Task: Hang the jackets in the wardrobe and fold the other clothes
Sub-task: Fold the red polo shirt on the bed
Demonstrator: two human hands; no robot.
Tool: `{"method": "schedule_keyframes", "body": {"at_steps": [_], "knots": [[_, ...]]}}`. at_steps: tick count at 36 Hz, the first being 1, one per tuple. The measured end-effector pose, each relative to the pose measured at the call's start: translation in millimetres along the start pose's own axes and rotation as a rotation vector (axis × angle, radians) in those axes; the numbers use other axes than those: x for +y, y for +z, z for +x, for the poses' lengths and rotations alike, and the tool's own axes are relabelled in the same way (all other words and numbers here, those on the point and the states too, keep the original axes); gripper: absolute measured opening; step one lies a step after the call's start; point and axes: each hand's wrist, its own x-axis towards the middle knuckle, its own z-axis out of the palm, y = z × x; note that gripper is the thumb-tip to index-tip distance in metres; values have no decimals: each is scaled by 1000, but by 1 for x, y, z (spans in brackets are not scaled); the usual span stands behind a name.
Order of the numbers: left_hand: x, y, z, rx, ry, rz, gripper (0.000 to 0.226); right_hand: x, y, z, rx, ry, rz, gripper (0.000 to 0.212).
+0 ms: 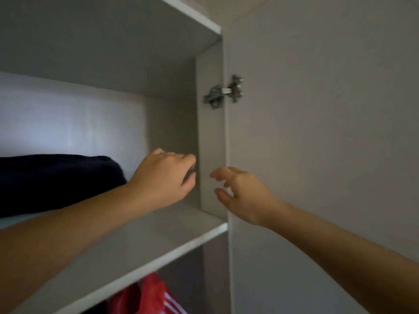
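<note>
The dark navy folded cloth garment runs off the left edge of the view, and the left forearm crosses its lower right part, so its full shape cannot be made out. Below the pale grey flat wardrobe shelf, only a scrap of a red shiny garment with white stripes shows; the shelf edge and the bottom of the view cut off the rest. The whole view is soft with blur.

The navy garment lies on the shelf against the white back panel, just left of the left hand. That hand hovers over the bare right part of the shelf, seen from the back, its fingers loosely curled with nothing seen in them; the fingertips are hidden behind the knuckles. The right hand is in front of the grey side panel, fingers spread apart and gripping nothing, well apart from the navy garment.

A small metal hinge joins the side panel to the smooth matt grey open wardrobe door.
</note>
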Motion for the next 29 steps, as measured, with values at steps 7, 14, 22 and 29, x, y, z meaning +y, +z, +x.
{"method": "schedule_keyframes", "body": {"at_steps": [7, 14, 22, 29], "knots": [[215, -45, 10, 133, 101, -567, 19, 55, -131, -219, 52, 282, -88, 32], [439, -83, 1, 60, 248, -1143, 21, 76, -233, -439, 169, 705, -192, 27], [711, -135, -24, -190, 495, -1605, 14, 72, -317, -681, 380, 1200, -337, 27], [922, -193, -42, -382, 790, -1778, 7, 87, -394, -837, 415, 1532, -496, 25]]}}
